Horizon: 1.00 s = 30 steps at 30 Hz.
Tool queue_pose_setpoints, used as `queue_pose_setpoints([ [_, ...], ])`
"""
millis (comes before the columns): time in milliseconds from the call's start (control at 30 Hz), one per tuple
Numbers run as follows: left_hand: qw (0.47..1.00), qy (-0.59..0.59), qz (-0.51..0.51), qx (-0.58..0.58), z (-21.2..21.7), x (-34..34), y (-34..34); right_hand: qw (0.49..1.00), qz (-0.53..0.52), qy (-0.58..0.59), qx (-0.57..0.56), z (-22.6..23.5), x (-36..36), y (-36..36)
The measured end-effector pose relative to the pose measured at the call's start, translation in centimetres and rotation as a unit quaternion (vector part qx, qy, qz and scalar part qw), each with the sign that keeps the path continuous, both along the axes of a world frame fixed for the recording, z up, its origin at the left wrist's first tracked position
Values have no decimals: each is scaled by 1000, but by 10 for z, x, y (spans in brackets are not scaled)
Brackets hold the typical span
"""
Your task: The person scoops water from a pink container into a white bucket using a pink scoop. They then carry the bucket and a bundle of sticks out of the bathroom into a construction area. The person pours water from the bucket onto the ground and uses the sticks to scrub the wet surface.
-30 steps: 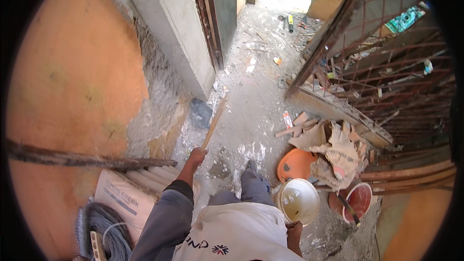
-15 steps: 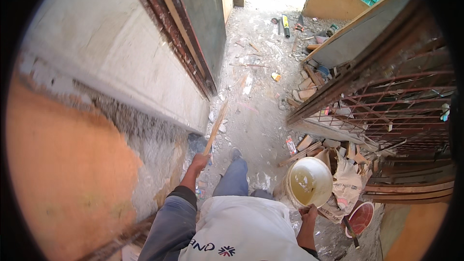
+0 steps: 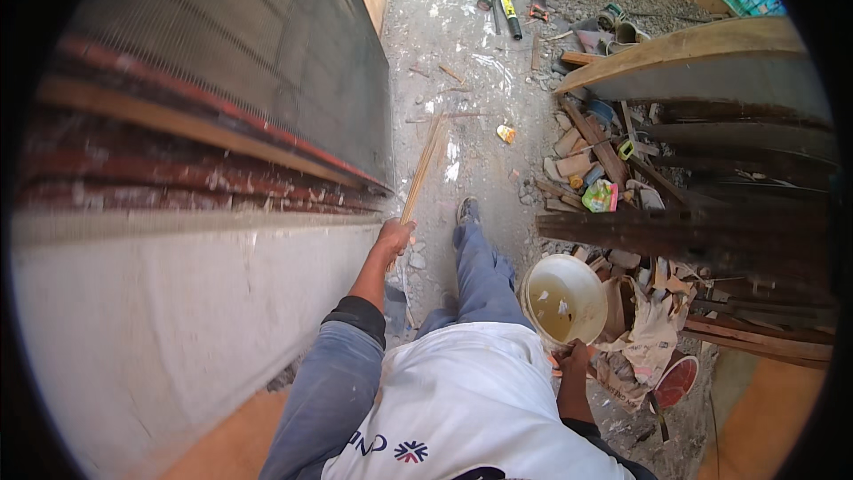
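In the head view, the left hand (image 3: 394,238) is closed in a fist around a bundle of thin light-brown sticks (image 3: 422,164), which slants forward and slightly right over the rubble-strewn floor (image 3: 480,147). The right hand (image 3: 573,356) is curled at the near edge of a white bucket (image 3: 584,280) beside the right leg (image 3: 484,271); whether its fingers hook the rim or a handle cannot be told. Murky yellowish liquid (image 3: 553,311) lies inside the bucket, and a torn paper sack (image 3: 656,327) is just right of it.

dusty grey flr in here (image 3: 484,187), blk/yel tube (image 3: 509,14) lying nr a saw (image 3: 538,5), sm. orange-yel packet (image 3: 506,133) mid-flr, rubble & wood scraps (image 3: 576,165) along person's R
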<state>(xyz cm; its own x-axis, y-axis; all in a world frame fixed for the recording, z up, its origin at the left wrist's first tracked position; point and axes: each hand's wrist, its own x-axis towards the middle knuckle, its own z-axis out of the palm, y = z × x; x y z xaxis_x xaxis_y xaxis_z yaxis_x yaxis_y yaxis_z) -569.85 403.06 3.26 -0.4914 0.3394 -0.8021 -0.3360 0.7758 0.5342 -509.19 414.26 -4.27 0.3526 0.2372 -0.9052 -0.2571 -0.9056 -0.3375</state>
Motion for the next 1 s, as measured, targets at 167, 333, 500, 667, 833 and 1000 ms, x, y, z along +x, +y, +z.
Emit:
queue_pose_setpoints([
  [167,995,27,-20,-91,-3,-89,62,1000,12,16,0,-13,-88,32],
  [333,989,31,-63,-130,-9,-175,148,998,30,11,57,-90,-89,19],
  [500,985,31,-48,-160,-20,-254,203,1000,-23,1,-18,15,-253,88],
  [667,990,11,-43,-133,-35,-337,306,998,-38,-31,-42,25,-341,160],
  [833,994,-13,-46,-102,-47,-427,402,999,1,37,22,-30,-384,200],
  [1000,996,1,-41,-75,-58,-521,483,998,-42,45,24,-32,-462,288],
])
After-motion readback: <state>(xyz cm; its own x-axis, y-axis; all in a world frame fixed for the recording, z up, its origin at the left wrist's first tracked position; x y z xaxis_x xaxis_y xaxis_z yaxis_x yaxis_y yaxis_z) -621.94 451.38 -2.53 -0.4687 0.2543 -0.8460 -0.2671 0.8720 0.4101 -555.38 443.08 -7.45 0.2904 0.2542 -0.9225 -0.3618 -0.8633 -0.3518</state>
